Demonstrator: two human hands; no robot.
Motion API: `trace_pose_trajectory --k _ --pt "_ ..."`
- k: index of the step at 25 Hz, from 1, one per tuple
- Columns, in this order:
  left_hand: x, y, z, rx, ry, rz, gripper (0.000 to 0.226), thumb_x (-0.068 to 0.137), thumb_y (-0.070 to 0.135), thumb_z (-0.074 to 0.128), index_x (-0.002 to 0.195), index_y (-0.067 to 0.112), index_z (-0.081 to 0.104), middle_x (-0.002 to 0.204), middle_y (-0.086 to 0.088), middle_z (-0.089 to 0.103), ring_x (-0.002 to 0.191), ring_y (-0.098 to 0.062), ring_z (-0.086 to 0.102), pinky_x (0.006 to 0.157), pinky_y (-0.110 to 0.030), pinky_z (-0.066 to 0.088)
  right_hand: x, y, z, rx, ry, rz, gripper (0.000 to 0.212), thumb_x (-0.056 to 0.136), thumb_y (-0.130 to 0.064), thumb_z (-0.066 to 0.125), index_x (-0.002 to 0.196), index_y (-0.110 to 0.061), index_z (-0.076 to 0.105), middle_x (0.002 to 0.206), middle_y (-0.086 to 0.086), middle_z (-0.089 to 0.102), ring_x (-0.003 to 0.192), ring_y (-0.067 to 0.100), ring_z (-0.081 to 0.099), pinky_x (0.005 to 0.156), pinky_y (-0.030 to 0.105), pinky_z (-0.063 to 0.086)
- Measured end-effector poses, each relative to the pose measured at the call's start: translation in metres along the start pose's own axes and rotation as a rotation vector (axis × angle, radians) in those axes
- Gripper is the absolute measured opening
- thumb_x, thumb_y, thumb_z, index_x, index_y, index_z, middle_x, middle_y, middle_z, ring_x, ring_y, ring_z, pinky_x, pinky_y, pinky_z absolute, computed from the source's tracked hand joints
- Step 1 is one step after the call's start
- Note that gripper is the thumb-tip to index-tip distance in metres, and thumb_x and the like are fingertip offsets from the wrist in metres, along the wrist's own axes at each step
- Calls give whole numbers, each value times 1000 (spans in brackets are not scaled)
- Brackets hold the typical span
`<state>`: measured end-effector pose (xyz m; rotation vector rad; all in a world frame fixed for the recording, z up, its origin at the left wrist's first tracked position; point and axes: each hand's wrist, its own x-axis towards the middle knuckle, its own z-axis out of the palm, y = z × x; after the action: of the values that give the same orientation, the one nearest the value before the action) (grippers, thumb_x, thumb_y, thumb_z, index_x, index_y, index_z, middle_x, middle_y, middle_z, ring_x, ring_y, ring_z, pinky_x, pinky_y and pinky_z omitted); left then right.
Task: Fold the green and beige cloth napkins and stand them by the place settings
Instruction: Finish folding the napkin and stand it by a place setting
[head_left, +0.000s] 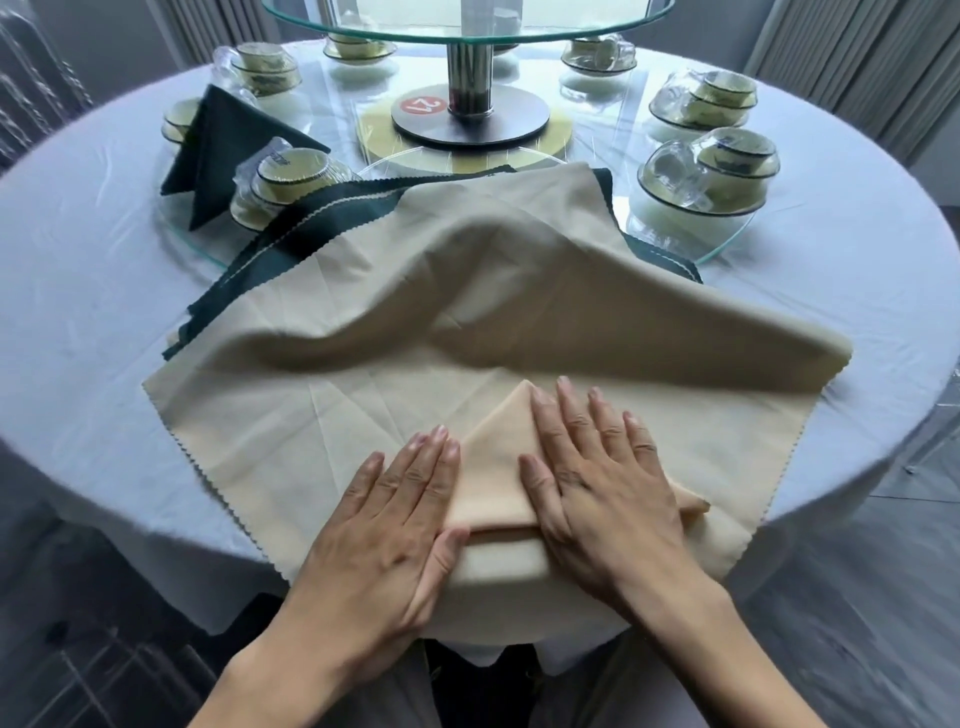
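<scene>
A beige napkin (493, 467) folded to a triangle lies at the table's near edge, on top of a stack of flat beige napkins (291, 415). My left hand (384, 525) presses flat on its left side, thumb at the lower fold. My right hand (602, 483) lies flat on its right side, fingers spread. One loose beige cloth (519, 260) is humped up behind. Dark green napkins (311, 223) stick out under the beige stack at the left. A folded green napkin (218, 150) stands at the far left by a place setting.
A white tablecloth (93, 291) covers the round table. Wrapped bowl-and-cup sets (711, 176) (285, 176) ring a glass plate. A glass turntable on a metal post (470, 78) stands at the centre, with a red number disc (420, 106) at its base.
</scene>
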<state>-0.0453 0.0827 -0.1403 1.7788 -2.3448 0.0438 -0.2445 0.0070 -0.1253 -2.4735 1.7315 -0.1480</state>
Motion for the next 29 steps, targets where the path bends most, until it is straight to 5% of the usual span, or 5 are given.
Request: trace_pose_trajectory --k 10,14,19,23,29 --pt "74 2 -38 -783 -303 -245 38 76 40 53 110 29 65 95 10 62 92 -6 56 84 -37 46 -14 36 -3 -56 192 6 58 91 -49 36 135 -17 56 133 7 61 119 33 61 101 41 38" --pt "97 -4 -57 -1198 -294 -158 18 79 9 56 81 26 62 71 7 52 63 -7 45 57 -23 36 12 49 -59 567 -76 -15 31 85 -36 65 115 -33 64 96 -12 71 87 13 64 73 29 48" --pt "163 -42 -104 -1152 -255 -45 21 81 15 69 102 12 68 90 -8 68 78 -15 60 69 -23 48 56 65 -75 1183 -104 -60 26 81 -20 64 95 3 64 80 23 59 74 18 48 69 35 32" --pt "254 -110 -107 -714 -1 -269 19 92 19 67 111 15 66 111 -12 69 102 -19 64 93 -31 49 59 67 -72 1141 100 -54 6 91 -3 62 85 -3 63 69 2 48 67 16 38 63 33 27" --pt "319 -158 -77 -86 -301 -412 57 100 56 37 143 20 43 153 -9 41 137 -27 40 110 -37 34 41 67 -63 845 196 -55 32 84 -8 68 98 -37 73 69 -15 64 69 -6 54 63 17 42"
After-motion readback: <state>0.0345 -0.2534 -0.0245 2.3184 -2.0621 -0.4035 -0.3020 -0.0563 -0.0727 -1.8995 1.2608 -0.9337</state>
